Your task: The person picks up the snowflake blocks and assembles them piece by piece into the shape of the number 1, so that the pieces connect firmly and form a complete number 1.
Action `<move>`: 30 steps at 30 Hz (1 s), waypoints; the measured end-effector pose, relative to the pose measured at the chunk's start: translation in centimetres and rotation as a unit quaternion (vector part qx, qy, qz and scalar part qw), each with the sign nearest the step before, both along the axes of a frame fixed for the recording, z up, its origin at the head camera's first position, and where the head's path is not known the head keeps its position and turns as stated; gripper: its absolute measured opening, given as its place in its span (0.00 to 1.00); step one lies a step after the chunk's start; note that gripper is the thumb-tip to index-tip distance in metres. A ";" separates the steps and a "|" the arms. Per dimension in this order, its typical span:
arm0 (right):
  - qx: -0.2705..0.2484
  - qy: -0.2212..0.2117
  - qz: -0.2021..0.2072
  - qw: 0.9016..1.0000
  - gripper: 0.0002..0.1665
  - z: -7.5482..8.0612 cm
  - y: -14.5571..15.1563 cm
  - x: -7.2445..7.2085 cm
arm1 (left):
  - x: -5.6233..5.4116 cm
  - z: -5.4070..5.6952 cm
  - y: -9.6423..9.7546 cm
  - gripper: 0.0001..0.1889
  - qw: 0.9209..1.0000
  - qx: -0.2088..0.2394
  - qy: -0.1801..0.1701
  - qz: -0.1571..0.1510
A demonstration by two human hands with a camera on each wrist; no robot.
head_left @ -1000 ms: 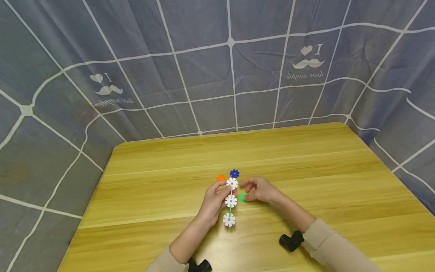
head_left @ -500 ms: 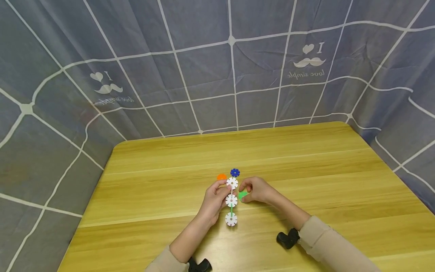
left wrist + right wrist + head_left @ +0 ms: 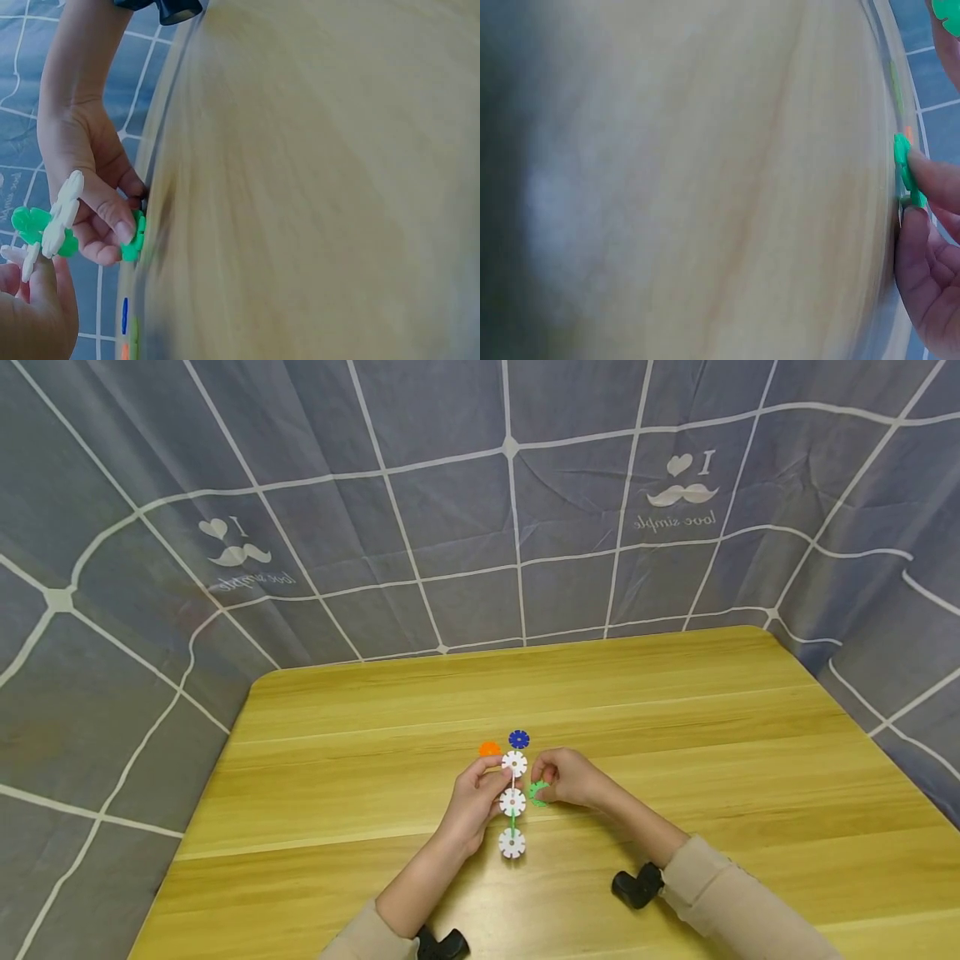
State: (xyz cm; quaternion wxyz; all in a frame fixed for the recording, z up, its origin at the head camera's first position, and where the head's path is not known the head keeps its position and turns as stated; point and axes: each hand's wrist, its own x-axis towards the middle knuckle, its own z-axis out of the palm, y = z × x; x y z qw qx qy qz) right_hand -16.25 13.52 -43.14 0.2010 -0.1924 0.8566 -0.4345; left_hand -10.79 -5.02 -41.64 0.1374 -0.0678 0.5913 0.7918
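Observation:
My left hand (image 3: 471, 804) pinches a chain of interlocking notched plastic discs. White discs (image 3: 512, 802) face the head camera, with a green disc (image 3: 513, 823) set edge-on between the lower two. To its right, my right hand (image 3: 570, 777) pinches a loose green notched disc (image 3: 537, 793) between thumb and fingers, low over the table and apart from the chain. The left wrist view shows this loose disc (image 3: 135, 236) held upright under the right hand's thumb, while the chain's white disc (image 3: 64, 214) stands above the left hand's fingers.
Beyond the hands, a blue disc (image 3: 519, 740) and an orange disc (image 3: 489, 749) lie on the wooden table (image 3: 337, 752). Another green disc (image 3: 135, 337) lies near them in the left wrist view. Grey checked curtains (image 3: 450, 527) surround the table. Black devices (image 3: 637, 885) sit at both wrists.
My right hand's fingers have closed in on the loose green disc, which has turned to show its notched rim. The left hand and chain stay nearly in place.

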 end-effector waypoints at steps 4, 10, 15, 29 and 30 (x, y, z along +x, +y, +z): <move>-0.012 -0.008 0.005 1.000 0.07 0.2 0.2 0.1 | -0.1 0.1 0.1 0.17 1.000 0.004 -0.002 0.000; -0.018 -0.033 0.013 0.999 0.06 0.3 0.5 0.1 | -0.2 0.1 0.2 0.16 1.000 0.005 -0.002 0.001; -0.028 -0.058 0.007 0.998 0.07 0.6 0.7 0.2 | -0.2 0.2 0.2 0.17 1.000 0.005 0.000 0.002; -0.081 -0.060 -0.028 0.995 0.10 1.6 1.3 -0.2 | -0.1 0.3 0.2 0.17 1.000 0.002 -0.007 -0.002; -0.087 -0.060 -0.031 0.994 0.10 1.8 1.3 -0.3 | -0.1 0.3 0.2 0.17 1.000 0.002 -0.008 -0.002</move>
